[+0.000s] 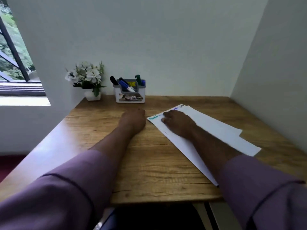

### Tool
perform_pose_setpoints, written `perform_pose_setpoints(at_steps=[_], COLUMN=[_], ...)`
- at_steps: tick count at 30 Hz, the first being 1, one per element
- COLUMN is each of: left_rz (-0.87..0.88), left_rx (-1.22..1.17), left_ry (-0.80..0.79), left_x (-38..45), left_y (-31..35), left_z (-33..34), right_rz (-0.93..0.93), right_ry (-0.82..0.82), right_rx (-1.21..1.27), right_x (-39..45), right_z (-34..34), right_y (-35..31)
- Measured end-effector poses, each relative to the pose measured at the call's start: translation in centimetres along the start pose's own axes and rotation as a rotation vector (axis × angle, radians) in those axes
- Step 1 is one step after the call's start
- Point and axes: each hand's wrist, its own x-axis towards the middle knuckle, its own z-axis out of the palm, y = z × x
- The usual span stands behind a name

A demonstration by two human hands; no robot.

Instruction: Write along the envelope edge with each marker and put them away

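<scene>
A white envelope (214, 128) lies slanted on the wooden desk (103, 130), with green, blue and black writing along its far edge. My right hand (178, 122) rests flat on the envelope near that edge, holding nothing. My left hand (133, 118) rests on the desk just left of the envelope, its fingers curled under and nothing visible in it. A grey and white holder (130, 95) stands at the back of the desk. In it stand a black marker (114, 80), a blue marker (123, 84), a green marker (137, 79) and another blue one (143, 83).
A small white pot of white flowers (88, 78) stands left of the holder in the corner. Walls close the desk at the back and right. A window (15, 63) is on the left. The desk's front edge is near my body.
</scene>
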Motion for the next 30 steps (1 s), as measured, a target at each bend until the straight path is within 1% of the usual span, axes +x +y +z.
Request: perform_pose_setpoints(at_steps=[6, 9, 13, 16, 21, 23, 27, 30], left_rz=[0.044, 0.019, -0.011, -0.042, -0.098, -0.100, -0.108, -0.090], left_rx=[-0.075, -0.066, -0.065, -0.078, -0.110, -0.109, -0.081, -0.052], left_ry=[-0.050, -0.079, -0.037, -0.063, -0.172, -0.200, -0.259, -0.286], left_x=[-0.3, -0.1, -0.6, -1.2, -1.1, -1.0, -1.0, -1.0], left_y=[-0.4, -0.5, -0.8, -0.5, 0.4, 0.8, 0.9, 1.0], left_z=[0.0, 0.6, 1.5, 1.3, -0.2, -1.0, -1.2, -1.4], right_rz=[-0.051, -0.045, -0.024, 0.023, 0.060, 0.096, 0.126, 0.134], right_ry=[0.063, 0.085, 0.136, 0.077, -0.053, -0.076, -0.045, -0.060], right_rx=[-0.043, -0.024, -0.010, -0.026, -0.036, -0.021, 0.013, 0.019], right_x=[1.0, 1.4, 1.1, 0.7, 0.8, 0.8, 0.5, 0.6], right_z=[1.6, 2.2, 2.9, 2.8, 1.7, 0.8, 0.3, 0.0], right_y=[1.4, 1.9, 2.1, 1.5, 1.0, 0.6, 0.0, -0.1])
